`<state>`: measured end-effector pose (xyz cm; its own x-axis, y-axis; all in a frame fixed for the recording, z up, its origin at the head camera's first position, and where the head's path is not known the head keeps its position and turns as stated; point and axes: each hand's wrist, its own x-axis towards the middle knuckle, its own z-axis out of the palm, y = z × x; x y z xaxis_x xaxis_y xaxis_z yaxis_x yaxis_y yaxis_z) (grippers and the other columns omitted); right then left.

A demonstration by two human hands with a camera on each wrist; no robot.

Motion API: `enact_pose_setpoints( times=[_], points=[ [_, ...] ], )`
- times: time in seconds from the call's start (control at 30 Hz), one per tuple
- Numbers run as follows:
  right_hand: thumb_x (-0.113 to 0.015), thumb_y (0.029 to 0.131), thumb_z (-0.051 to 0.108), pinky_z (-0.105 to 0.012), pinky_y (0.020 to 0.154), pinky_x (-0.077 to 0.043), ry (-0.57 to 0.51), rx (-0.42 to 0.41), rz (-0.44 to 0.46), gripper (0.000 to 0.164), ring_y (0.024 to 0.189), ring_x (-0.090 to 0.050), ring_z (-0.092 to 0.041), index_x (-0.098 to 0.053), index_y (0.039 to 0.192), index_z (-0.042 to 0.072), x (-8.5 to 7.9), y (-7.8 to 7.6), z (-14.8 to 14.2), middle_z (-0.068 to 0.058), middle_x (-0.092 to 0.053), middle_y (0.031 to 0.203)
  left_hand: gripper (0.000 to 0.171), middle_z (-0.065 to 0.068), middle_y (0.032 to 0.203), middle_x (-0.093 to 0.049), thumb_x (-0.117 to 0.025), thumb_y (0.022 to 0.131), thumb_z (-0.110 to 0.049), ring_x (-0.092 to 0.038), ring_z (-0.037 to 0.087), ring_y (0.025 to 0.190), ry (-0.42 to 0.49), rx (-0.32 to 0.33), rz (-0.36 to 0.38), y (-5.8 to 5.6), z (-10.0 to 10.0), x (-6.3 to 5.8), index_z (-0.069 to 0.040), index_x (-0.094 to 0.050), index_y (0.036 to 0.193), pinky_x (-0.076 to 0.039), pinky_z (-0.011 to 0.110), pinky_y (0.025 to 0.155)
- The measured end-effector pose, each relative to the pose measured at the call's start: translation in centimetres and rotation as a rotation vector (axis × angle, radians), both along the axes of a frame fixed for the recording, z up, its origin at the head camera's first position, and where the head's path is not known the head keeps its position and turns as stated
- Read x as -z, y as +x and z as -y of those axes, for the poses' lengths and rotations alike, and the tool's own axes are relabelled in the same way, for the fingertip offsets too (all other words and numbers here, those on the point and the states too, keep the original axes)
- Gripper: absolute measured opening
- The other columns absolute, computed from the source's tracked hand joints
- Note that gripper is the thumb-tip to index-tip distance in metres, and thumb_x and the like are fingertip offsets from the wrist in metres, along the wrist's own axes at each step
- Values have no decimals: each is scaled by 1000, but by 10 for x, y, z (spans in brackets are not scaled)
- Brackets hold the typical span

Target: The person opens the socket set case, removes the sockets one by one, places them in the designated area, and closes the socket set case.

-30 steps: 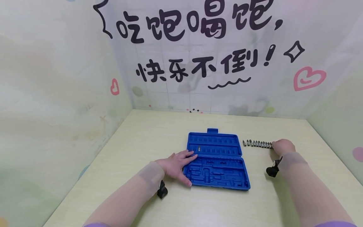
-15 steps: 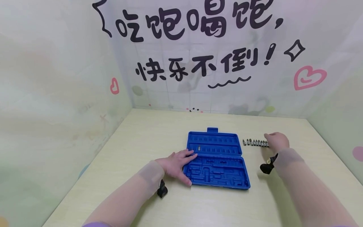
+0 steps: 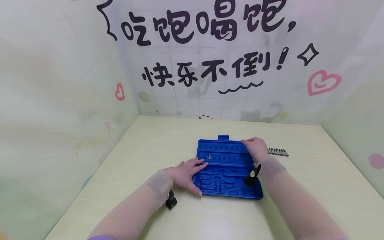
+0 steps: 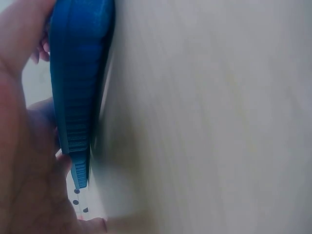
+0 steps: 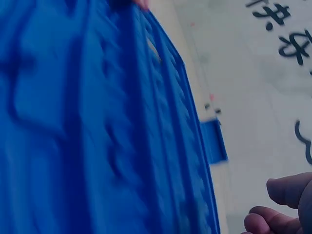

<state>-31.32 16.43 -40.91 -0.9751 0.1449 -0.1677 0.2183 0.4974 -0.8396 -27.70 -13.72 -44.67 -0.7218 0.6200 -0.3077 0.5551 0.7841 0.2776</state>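
An unfolded blue plastic bit case [image 3: 228, 181] lies on the table with molded slots in both halves. One small screwdriver bit [image 3: 209, 156] sits in a slot of its far half. My left hand [image 3: 186, 174] rests spread on the case's left side, its thumb at the near edge; the left wrist view shows the case's ribbed side [image 4: 78, 97] beside the palm. Over the far right corner of the case is my right hand [image 3: 256, 148], thumb and fingers bent toward each other. I cannot tell whether a bit is between those fingertips.
A row of several small metal bits [image 3: 278, 152] stands on the light wooden table [image 3: 144, 143] right of the case, its left part hidden by the right hand. A latch tab [image 3: 223, 137] sticks out from the case's far edge. A printed wall [image 3: 186, 103] rises behind.
My right hand has moved left from the right end of the bit row to over the case's far right corner. The left hand has stayed on the case.
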Motion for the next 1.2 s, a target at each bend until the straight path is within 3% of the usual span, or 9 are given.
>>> enact_pose_setpoints(
  times=[0.07, 0.2, 0.4, 0.6, 0.83, 1.2],
  points=[
    [-54, 98, 34, -42, 76, -46, 26, -12, -10, 48, 91, -52, -30, -55, 129, -3, 3, 3, 16, -22, -54, 123, 112, -8, 161, -4, -70, 69, -70, -1, 18, 147, 4, 0, 2, 0, 0, 0, -31, -11, 156, -10, 56, 114],
    [-56, 97, 35, -40, 73, -46, 42, -37, 20, 44, 90, -52, -28, -58, 125, 1, 11, 7, 44, -18, -57, 121, 111, -7, 161, -4, -70, 70, -70, 0, 19, 147, 3, 4, 2, -1, -1, 1, -31, -11, 156, -10, 57, 114],
    [-60, 95, 36, -50, 93, -46, 78, -58, 51, 41, 111, -56, -32, -63, 119, 2, 19, 12, 81, -16, -61, 123, 111, -6, 161, -6, -69, 70, -71, -2, 19, 147, 2, 4, -1, -2, -1, 1, -30, -12, 156, -11, 57, 114],
    [-61, 94, 37, -58, 101, -37, 128, -72, 95, 40, 112, -57, -33, -65, 117, 5, 23, 9, 107, -12, -63, 120, 110, -5, 161, -8, -70, 71, -70, -4, 20, 147, 12, 7, -7, -2, 0, 1, -28, -14, 156, -12, 58, 113],
    [-60, 93, 40, -61, 101, -32, 342, -102, 127, 50, 115, -55, -38, -63, 124, 1, 24, 0, 123, -16, -61, 126, 109, -4, 161, -9, -71, 71, -68, -4, 21, 147, 22, 11, -12, -2, 0, 1, -27, -15, 156, -12, 59, 112],
    [-63, 91, 44, -60, 104, -29, 353, -53, 162, 57, 120, -50, -40, -60, 128, 2, 19, -1, 129, -17, -58, 130, 109, -5, 161, -7, -70, 72, -68, -3, 20, 147, 19, 21, 1, -2, 0, 0, -29, -14, 156, -10, 60, 112]
  ],
)
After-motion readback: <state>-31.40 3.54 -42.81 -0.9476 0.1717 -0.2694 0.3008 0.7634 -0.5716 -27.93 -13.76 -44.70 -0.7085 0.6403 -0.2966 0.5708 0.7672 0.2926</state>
